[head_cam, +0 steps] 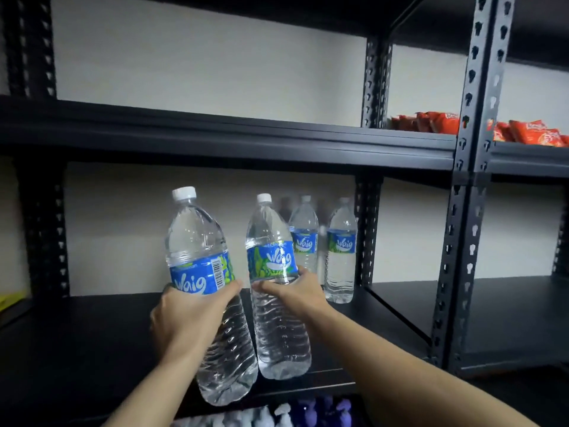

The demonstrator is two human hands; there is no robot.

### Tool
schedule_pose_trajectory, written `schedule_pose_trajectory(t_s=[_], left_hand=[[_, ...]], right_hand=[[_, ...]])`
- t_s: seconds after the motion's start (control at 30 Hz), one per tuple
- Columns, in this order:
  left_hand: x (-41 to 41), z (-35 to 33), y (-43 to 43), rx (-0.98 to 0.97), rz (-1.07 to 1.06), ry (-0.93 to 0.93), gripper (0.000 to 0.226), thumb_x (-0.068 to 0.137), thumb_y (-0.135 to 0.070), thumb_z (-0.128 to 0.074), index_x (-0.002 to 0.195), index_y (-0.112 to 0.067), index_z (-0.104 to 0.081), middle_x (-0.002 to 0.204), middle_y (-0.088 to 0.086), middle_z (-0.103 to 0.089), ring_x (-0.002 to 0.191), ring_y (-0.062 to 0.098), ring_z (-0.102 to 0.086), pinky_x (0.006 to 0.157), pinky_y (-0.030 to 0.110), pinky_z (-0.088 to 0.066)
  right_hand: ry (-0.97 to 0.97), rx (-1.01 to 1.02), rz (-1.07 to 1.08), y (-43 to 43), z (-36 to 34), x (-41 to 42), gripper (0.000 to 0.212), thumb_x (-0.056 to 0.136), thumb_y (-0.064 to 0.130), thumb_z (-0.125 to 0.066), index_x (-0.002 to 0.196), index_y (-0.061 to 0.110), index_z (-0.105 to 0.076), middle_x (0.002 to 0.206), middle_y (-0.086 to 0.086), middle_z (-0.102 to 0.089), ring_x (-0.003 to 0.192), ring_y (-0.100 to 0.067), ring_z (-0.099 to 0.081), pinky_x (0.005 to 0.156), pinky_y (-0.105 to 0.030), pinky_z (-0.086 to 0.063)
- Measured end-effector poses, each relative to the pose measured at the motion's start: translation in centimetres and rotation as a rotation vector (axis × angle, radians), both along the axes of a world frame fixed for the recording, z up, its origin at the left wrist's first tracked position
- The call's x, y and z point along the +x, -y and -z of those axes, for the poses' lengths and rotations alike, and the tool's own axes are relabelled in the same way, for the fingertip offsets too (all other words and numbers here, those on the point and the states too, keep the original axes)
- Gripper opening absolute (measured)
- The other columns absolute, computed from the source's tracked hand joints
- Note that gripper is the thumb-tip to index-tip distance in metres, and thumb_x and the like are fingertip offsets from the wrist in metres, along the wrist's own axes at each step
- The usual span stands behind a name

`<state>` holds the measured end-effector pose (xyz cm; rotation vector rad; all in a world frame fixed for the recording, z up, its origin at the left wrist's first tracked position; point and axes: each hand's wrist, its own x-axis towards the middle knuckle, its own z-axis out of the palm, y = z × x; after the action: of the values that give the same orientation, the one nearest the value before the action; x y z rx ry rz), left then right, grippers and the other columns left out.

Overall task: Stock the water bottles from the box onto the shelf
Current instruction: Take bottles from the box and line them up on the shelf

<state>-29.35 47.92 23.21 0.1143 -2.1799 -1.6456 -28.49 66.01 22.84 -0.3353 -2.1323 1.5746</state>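
In your left grip [187, 318]: tilted bottle [197, 238], clasped.
In your right grip [291, 291]: second bottle [277, 334], clasped, marked "Waig".

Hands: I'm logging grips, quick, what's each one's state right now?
Left hand: closed round the left bottle, which is tilted.
Right hand: closed round the right bottle, just below its label.

**Clear plastic on matt black metal**

The left-hand bottle [197, 235] gripped by my left hand [184, 318] is clear, glossy plastic, ribbed below its shiny blue film label [194, 280]. Its white cap [184, 193] is ridged plastic. The right-hand bottle [280, 334] in my right hand [292, 291] looks the same. The shelf [246, 146] looks like smooth, matt black metal. The red snack packets [443, 121] are glossy wrap.
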Motion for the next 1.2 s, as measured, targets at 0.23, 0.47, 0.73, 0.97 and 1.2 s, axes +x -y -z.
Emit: schedule_pose_trajectory(t_s=[0.23,0.47,0.73,0.97,1.2], left_hand=[[-5.8,-0.2,-1.0,0.099,-0.002,-0.057,0.067,0.041,-0.064,-0.082,0.084,-0.016,-0.066,0.078,0.001,-0.069,0.074,0.024,-0.066,0.068,0.034,-0.056],[-10.4,0.6,-2.3,0.076,-0.002,-0.124,0.081,0.030,-0.075,-0.075,0.088,-0.020,-0.067,0.080,-0.003,-0.071,0.084,0.024,-0.068,0.076,0.039,-0.058],[-12.5,1.0,-2.1,0.068,0.023,-0.144,0.077,0.031,-0.075,-0.076,0.087,-0.022,-0.068,0.079,-0.007,-0.070,0.086,0.021,-0.067,0.076,0.037,-0.058],[-12.4,1.3,-0.9,0.038,0.012,-0.177,0.073,0.034,-0.074,-0.076,0.086,-0.022,-0.069,0.078,-0.009,-0.070,0.080,0.018,-0.067,0.073,0.035,-0.058],[-12.8,1.2,-0.6,0.042,0.004,-0.178,0.073,0.034,-0.074,-0.075,0.086,-0.023,-0.069,0.072,-0.011,-0.070,0.079,0.016,-0.068,0.071,0.035,-0.058]], right_hand=[[-0.096,0.002,0.151,-1.6,0.1,-8.4,0.069,0.058,0.040,-0.094,0.103,0.017,-0.047,0.091,0.006,-0.062,0.089,-0.014,-0.061,0.091,-0.028,-0.048],[-0.264,0.029,0.233,-3.5,1.0,-16.2,0.078,0.050,0.043,-0.096,0.109,0.017,-0.052,0.099,0.003,-0.072,0.092,-0.013,-0.069,0.092,-0.038,-0.054],[-0.259,0.009,0.260,-3.7,2.6,-19.8,0.065,0.058,0.025,-0.095,0.104,0.016,-0.050,0.090,0.006,-0.065,0.073,-0.001,-0.059,0.071,-0.015,-0.045],[-0.230,0.031,0.261,-3.2,4.1,-21.2,0.069,0.055,0.030,-0.096,0.105,0.019,-0.048,0.092,0.005,-0.066,0.088,-0.016,-0.066,0.084,-0.032,-0.054],[-0.222,0.010,0.156,-3.5,4.1,-22.0,0.079,0.064,0.020,-0.092,0.122,0.009,-0.040,0.099,0.004,-0.058,0.080,-0.002,-0.056,0.063,-0.006,-0.039]])
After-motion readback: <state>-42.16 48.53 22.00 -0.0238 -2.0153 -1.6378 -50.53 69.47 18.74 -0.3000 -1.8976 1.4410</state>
